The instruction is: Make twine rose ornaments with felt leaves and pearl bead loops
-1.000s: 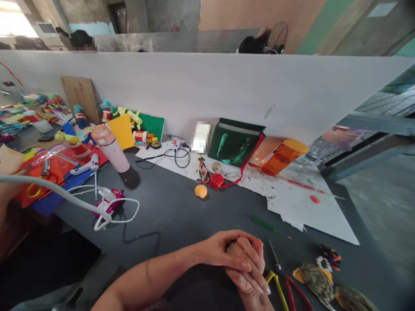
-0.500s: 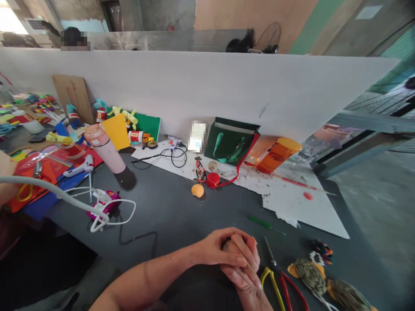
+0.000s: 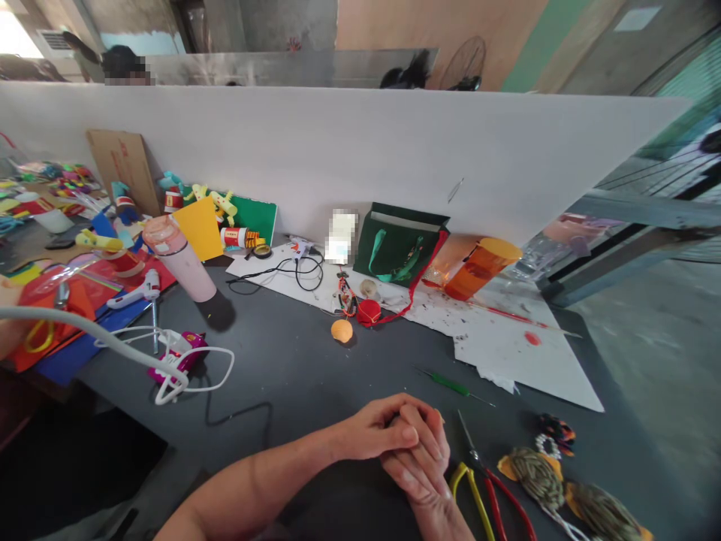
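Observation:
My left hand (image 3: 383, 428) and my right hand (image 3: 420, 469) are clasped together over the table's front edge. The left fingers wrap over the right hand, whose fingers are curled up. A bit of orange shows at the fingertips, too small to make out; whatever may lie between the palms is hidden. Just right of my hands are scissors with a yellow and a red handle (image 3: 496, 503). A green double-ended tool (image 3: 451, 384) lies beyond them. Further off, a round orange piece (image 3: 342, 330) rests on the dark table (image 3: 293, 353).
Wound yarn bundles (image 3: 535, 477) and a beaded hair tie (image 3: 547, 446) lie at right. Behind stand a dark green bag (image 3: 394, 248), an orange cylinder (image 3: 478, 270) and a pink bottle (image 3: 183, 263). A white cable (image 3: 101, 330) crosses the left side, near a person's hand (image 3: 10, 315).
My hands stay clasped, with the left thumb shifted slightly to the left. The view has moved a little; the objects on the table lie as before.

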The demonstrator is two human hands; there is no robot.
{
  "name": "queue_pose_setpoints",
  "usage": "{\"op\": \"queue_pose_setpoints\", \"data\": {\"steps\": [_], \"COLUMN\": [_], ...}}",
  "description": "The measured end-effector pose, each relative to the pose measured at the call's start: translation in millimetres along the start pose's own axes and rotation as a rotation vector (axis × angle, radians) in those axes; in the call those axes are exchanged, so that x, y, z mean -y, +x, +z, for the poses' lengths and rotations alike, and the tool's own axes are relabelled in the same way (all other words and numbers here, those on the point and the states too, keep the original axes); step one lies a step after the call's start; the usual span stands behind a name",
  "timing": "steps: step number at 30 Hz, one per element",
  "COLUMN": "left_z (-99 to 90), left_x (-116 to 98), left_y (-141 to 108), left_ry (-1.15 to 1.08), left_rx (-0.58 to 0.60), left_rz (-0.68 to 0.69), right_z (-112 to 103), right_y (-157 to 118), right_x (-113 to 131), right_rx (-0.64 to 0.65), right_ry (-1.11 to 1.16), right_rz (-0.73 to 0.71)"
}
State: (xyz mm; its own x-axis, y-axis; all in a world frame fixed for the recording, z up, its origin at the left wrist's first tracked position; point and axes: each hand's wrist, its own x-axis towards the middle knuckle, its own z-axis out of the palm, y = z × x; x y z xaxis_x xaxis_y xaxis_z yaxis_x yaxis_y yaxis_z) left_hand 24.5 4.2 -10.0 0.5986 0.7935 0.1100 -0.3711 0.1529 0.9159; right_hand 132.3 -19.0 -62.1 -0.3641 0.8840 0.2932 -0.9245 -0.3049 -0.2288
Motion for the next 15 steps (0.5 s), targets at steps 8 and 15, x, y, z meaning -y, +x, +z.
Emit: {"op": "queue_pose_setpoints", "data": {"steps": [8,15], "left_z": [2.1,-54.9], "left_x": [-8.4,-50.2], "left_y": [-1.2,62.8], "left_ry": [0.086,0.235], "left_rx": [0.031,-0.871], "left_rz": [0.036,0.381], "right_z": [24.1,34.7], "right_y": [9.9,17.0], "right_x": [-0.6,-15.3], "right_rx": [0.134,0.085], "right_ry": [0.143,-0.009], "right_rz": [0.071,0.263]}}
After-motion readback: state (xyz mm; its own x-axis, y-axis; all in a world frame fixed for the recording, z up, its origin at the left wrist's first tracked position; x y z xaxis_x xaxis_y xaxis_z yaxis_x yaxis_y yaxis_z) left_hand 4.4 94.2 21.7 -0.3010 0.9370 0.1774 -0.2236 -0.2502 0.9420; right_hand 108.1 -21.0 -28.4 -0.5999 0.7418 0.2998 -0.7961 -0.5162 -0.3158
